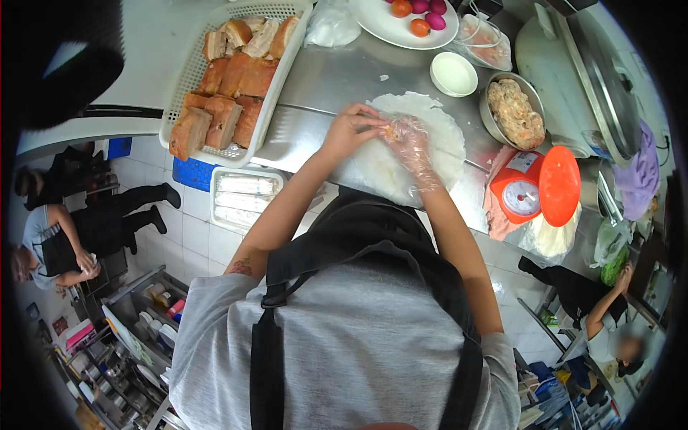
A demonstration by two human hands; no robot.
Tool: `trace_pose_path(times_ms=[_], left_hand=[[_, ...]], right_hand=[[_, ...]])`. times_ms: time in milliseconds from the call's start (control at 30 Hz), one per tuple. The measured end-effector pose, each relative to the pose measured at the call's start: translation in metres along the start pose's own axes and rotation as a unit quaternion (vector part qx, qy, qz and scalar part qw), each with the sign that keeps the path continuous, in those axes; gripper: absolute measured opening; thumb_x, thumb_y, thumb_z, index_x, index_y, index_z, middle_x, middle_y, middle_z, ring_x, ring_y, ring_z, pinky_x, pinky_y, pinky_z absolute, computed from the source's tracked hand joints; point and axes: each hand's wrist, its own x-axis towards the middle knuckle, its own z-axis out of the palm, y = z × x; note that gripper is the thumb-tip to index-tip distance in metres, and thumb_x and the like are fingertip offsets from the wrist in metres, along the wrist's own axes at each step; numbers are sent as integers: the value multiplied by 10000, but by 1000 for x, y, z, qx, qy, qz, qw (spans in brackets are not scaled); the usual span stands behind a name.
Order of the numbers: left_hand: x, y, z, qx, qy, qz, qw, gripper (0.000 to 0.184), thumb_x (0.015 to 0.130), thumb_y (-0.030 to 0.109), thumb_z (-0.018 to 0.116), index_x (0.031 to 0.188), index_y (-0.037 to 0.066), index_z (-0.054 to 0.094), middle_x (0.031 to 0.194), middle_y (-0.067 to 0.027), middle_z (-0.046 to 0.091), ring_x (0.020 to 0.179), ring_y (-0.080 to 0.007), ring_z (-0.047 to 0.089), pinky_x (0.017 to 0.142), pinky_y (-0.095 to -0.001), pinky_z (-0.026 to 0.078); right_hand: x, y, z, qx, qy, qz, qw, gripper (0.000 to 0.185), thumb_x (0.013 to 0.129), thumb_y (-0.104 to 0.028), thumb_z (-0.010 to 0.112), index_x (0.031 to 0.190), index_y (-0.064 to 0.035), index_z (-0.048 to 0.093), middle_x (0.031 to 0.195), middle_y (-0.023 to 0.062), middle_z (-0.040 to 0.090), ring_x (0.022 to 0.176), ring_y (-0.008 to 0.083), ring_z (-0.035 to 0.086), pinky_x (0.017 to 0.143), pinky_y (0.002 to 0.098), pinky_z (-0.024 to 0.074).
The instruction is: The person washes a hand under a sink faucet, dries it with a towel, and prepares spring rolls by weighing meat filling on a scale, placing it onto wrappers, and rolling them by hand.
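Note:
My left hand (pixel 351 131) is bare, its fingertips pinched at a small orange-pink lump of filling (pixel 390 133). Over the other side of that lump is my right hand (pixel 410 143), in a clear plastic glove with its fingers curled round it. How much each hand carries is partly hidden by the fingers. Beneath both hands lies a wide, thin, white round sheet (pixel 444 143) with ragged edges, on the steel counter. To the right, a metal bowl (pixel 539 136) holds a minced meat mixture (pixel 512 107) of similar colour. A small white bowl (pixel 454 74) stands just beyond the sheet.
A white basket (pixel 259 136) of roasted pork slabs (pixel 236 75) stands left. Ahead is a white plate (pixel 373 25) with red and purple eggs or fruit. An orange scale (pixel 521 193) and a large lidded pot (pixel 552 64) stand right. Co-workers (pixel 54 236) are on both sides.

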Motion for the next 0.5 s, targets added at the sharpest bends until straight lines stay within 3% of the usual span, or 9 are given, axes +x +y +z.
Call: trace_pose_path(times_ms=[33,133,233,333,400,500], left_hand=[[0,0,0,-19,-4,-18,1000,278,739,172,820,1013,210,786,1069,-26,641,1007,-211,583,909,-330,471],[6,7,-8,-42,-42,-48,997,258,781,137,795,1035,184,783,1072,-30,642,1000,-180,587,924,-299,456],[11,4,-10,-86,-52,-51,994,244,784,155,790,1025,190,786,1072,-32,635,999,-195,575,923,-314,453],[16,-1,-12,87,-92,18,992,240,776,181,793,1016,195,789,1086,-42,624,1032,-221,556,940,-331,440],[18,2,-14,104,-107,32,988,257,758,192,798,1015,200,789,1094,-47,618,1059,-236,540,965,-342,423],[15,0,-12,76,-93,42,992,270,742,198,804,1012,207,790,1117,-50,613,1092,-244,527,999,-351,400]], right_hand=[[-1,1,-1,8,-16,17,1000,639,724,-285,825,1289,-86,601,1159,175,638,1113,363,571,976,447,469],[2,-40,-30,38,56,6,998,377,736,-225,815,1072,-91,709,1082,158,664,1068,338,599,949,419,486],[-3,-51,-36,177,181,106,962,322,725,-194,820,1008,-90,710,1029,130,674,965,324,625,908,399,494],[-4,-21,-34,92,66,-43,993,452,708,-200,843,1105,-82,662,1049,115,667,879,301,632,868,399,495],[-13,-12,-34,76,54,-14,996,542,692,-210,859,1168,-84,633,1088,118,656,866,292,628,847,400,495],[-22,-16,-40,148,53,118,981,573,679,-240,868,1178,-84,633,1107,116,654,888,291,627,848,404,491]])
